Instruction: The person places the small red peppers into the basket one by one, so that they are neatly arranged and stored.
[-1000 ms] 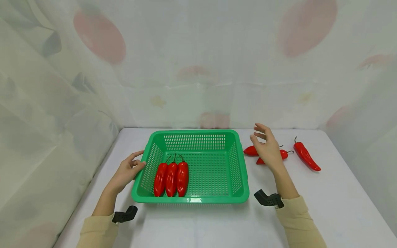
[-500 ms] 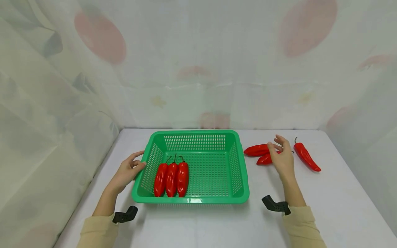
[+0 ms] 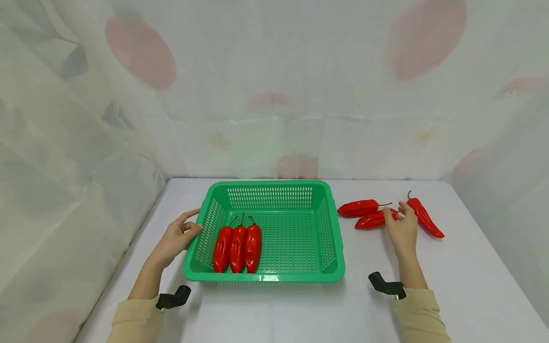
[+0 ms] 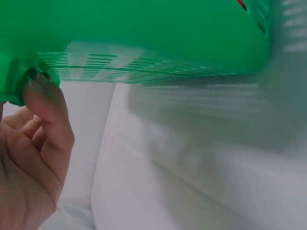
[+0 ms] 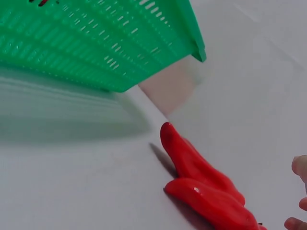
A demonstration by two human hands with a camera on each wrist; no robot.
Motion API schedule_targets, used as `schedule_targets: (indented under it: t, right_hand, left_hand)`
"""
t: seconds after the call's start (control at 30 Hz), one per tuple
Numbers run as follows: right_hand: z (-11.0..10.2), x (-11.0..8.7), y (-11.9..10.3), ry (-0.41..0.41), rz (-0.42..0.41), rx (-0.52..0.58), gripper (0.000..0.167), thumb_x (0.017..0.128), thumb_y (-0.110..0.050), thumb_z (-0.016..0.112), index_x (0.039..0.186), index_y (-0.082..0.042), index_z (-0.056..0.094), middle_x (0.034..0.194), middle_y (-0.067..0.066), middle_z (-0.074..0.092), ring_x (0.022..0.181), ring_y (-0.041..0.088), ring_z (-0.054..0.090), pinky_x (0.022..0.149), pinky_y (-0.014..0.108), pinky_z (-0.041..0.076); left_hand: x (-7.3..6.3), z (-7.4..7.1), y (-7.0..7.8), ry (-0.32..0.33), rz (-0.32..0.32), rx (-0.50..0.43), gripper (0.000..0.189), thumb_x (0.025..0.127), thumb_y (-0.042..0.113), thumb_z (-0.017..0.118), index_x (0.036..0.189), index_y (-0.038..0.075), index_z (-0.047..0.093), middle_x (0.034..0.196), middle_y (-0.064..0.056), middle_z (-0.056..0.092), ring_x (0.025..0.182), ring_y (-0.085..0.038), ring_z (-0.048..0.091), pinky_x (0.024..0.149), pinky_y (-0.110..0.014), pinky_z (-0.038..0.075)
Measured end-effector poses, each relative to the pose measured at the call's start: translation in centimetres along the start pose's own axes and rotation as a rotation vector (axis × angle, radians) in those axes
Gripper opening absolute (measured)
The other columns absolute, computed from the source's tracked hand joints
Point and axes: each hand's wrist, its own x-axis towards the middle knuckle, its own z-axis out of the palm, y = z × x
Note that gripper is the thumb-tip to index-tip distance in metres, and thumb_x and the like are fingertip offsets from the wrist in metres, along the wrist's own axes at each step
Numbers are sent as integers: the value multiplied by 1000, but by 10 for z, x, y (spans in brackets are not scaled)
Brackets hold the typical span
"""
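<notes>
My left hand (image 3: 173,238) grips the left rim of a green plastic basket (image 3: 274,277), thumb on the rim; in the left wrist view its fingers (image 4: 50,112) curl at the basket's edge. Inside the basket, at its left, three red chili peppers (image 3: 237,248) lie side by side, stems pointing away. My right hand (image 3: 402,233) hovers at the stem end of a red chili pepper (image 3: 372,219), fingers loosely bent and nothing between them. Just behind that one lies another chili pepper (image 3: 358,208). The right wrist view shows fingertips (image 5: 301,167) apart from both peppers.
Right of my right hand, a further chili pepper (image 3: 424,218) lies slanted on the white table (image 3: 463,281). A patterned curtain (image 3: 274,85) hangs behind the table, with more fabric (image 3: 77,190) along the left side.
My right hand has moved right and slightly nearer, from over the two peppers beside the basket to the front one's stem end, uncovering them. My left hand and the basket have stayed put.
</notes>
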Motion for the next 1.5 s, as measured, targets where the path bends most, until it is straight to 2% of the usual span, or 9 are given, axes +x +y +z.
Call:
schedule_targets:
  t: [0.23,0.6,0.97,1.2,1.37,1.5]
  right_hand:
    - [2,4,10,-34,48,-55,71,92,-41,48,145,-5,20,139,24,31,122,39,38,97,52,40]
    - [10,10,22,-31,64,-149,69,91,-35,50,142,1,22,138,28,29,122,41,34,98,56,37]
    - [10,14,25,-71,16,-231,67,90,-25,53,141,4,22,136,31,30,125,44,28,99,60,30]
    - [8,17,23,-97,-9,-240,64,90,-21,51,142,3,23,136,31,32,122,45,31,96,58,33]
    - [8,18,23,-114,3,-246,63,91,-22,48,143,3,21,135,31,31,120,44,32,95,58,36]
    - [10,18,22,-104,36,-243,66,93,-31,47,143,2,20,137,31,29,123,44,30,97,60,34]
  left_hand:
    - [0,0,0,3,-3,6,60,93,28,55,143,12,26,88,-18,54,72,-22,66,64,-39,56]
    - [-1,1,1,4,-10,18,59,93,27,55,142,12,27,88,-16,55,72,-21,65,64,-38,56]
    - [-2,1,4,-1,-7,14,59,94,24,54,144,11,24,90,-18,55,72,-21,65,63,-37,56]
    - [-1,0,2,-8,-9,5,60,93,29,55,143,13,26,89,-15,55,72,-21,65,66,-38,56]
    - [-2,0,2,-11,-6,-4,60,93,30,55,143,14,26,90,-17,54,73,-21,65,66,-39,56]
    - [-2,0,2,-11,-2,-5,60,93,29,55,143,14,26,89,-17,54,72,-21,64,66,-39,56]
